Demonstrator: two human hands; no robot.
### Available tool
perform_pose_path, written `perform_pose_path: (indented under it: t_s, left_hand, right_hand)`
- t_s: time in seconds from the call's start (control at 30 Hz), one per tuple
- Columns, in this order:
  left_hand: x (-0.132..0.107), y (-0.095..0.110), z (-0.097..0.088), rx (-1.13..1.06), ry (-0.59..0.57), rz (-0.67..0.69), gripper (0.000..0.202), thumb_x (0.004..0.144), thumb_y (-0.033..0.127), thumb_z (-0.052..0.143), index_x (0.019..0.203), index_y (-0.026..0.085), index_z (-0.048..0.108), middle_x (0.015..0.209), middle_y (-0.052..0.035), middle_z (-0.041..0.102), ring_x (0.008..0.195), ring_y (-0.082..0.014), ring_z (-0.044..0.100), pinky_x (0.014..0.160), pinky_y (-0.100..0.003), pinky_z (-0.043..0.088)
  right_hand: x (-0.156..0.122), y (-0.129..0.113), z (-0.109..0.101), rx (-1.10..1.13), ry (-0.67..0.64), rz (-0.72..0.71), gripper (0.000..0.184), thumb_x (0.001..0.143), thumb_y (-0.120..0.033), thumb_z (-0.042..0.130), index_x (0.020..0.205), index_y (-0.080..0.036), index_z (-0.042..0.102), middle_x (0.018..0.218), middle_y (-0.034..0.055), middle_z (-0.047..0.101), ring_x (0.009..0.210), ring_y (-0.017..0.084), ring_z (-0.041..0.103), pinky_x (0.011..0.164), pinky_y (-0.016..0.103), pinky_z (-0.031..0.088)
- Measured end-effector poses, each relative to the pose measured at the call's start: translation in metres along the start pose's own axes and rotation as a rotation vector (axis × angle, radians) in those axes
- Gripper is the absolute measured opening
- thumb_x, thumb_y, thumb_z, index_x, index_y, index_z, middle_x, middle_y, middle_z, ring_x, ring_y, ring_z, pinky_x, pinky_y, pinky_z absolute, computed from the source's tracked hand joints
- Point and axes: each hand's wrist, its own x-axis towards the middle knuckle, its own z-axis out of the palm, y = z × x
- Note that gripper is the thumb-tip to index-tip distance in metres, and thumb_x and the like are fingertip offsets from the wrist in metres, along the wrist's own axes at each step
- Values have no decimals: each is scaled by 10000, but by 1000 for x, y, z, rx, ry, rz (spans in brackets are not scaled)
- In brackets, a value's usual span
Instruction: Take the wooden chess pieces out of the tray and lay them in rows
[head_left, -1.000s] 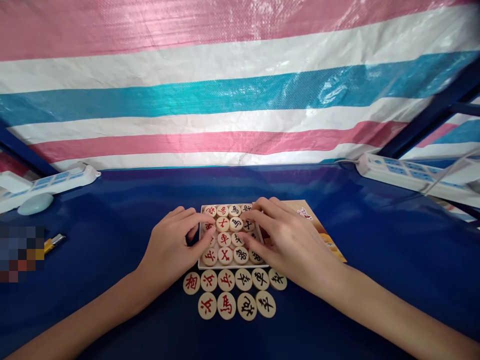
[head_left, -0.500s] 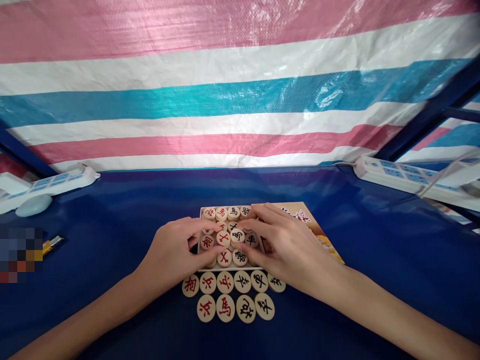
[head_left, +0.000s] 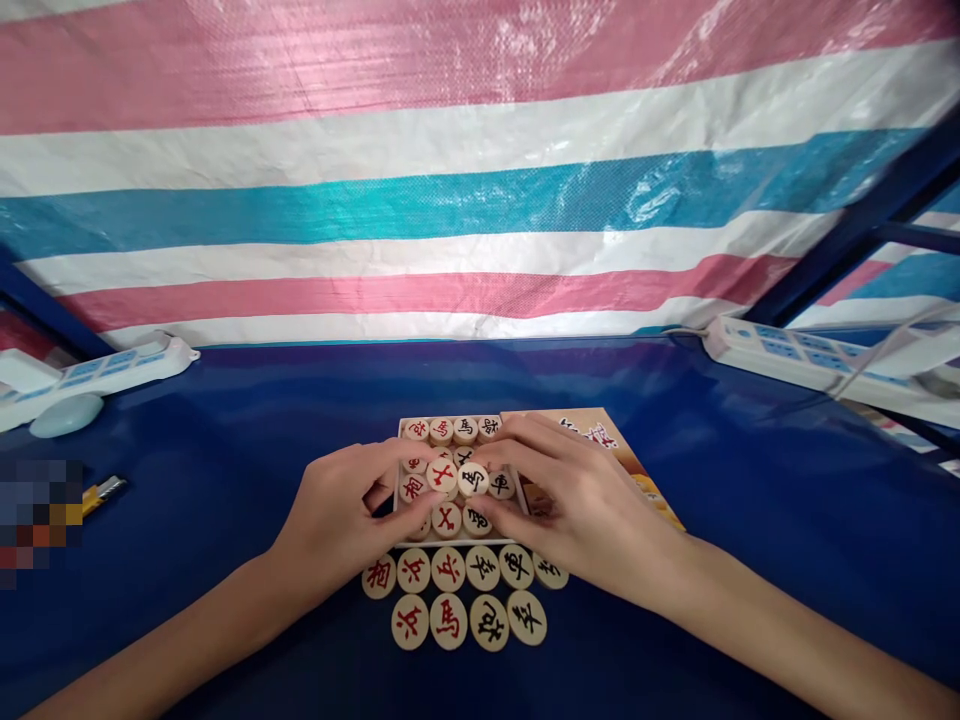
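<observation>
A white tray full of round wooden chess pieces with red and black characters sits on the blue table. My left hand pinches a red-marked piece lifted above the tray. Beside it, my right hand pinches a black-marked piece. Both pieces are raised over the tray's middle. Several loose pieces lie in two rows on the table just in front of the tray.
An orange box lid lies under my right hand beside the tray. White power strips sit at the left and right. A pale round object and a small yellow lighter lie far left. A striped tarp hangs behind.
Both hands closed on one piece each and lifted them up and toward me from the tray. The camera tipped slightly, shifting the scene down.
</observation>
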Motion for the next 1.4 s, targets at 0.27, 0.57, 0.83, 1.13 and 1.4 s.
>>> perform_pose_path:
  t_s: [0.27, 0.57, 0.83, 1.13, 1.4]
  left_hand:
    - [-10, 21, -12, -138, 137, 108, 266, 837, 246, 726, 1084, 266, 631, 564, 111, 428, 475, -48, 423, 506, -184, 361]
    - [-7, 23, -1, -311, 113, -41, 200, 877, 254, 694, 1046, 257, 588, 687, 82, 499, 526, -56, 444, 508, -181, 407]
    - [-4, 26, 6, -353, 135, 3, 185, 881, 260, 709, 1056, 264, 650, 906, 30, 612, 633, -63, 491, 559, -194, 418]
    - [-14, 20, -3, -304, 197, 137, 333, 875, 162, 705, 1194, 247, 660, 884, 10, 652, 617, -57, 520, 553, -176, 471]
    - [-16, 19, -2, -236, 175, 170, 357, 913, 189, 666, 1263, 254, 647, 1086, -22, 717, 578, -56, 544, 537, -189, 484]
  right_hand:
    - [0, -11, -9, 107, 41, -73, 308, 932, -274, 634, 1233, -231, 588, 1089, 36, 666, 998, 180, 604, 845, 343, 495]
    - [6, -8, -10, 75, 146, -86, 347, 897, -238, 674, 1238, -229, 614, 1104, 43, 654, 1005, 170, 624, 875, 326, 531]
    - [-10, -10, -6, 65, 177, -108, 466, 886, -173, 678, 1333, -240, 569, 1204, 52, 665, 1089, 175, 637, 919, 318, 557]
    - [-14, -13, -4, 7, 159, -141, 466, 927, -207, 644, 1380, -244, 540, 1252, 23, 696, 1116, 167, 672, 986, 332, 559]
    - [-15, -12, -7, 43, 105, -95, 399, 948, -241, 625, 1340, -230, 553, 1184, 31, 714, 988, 139, 697, 883, 285, 568]
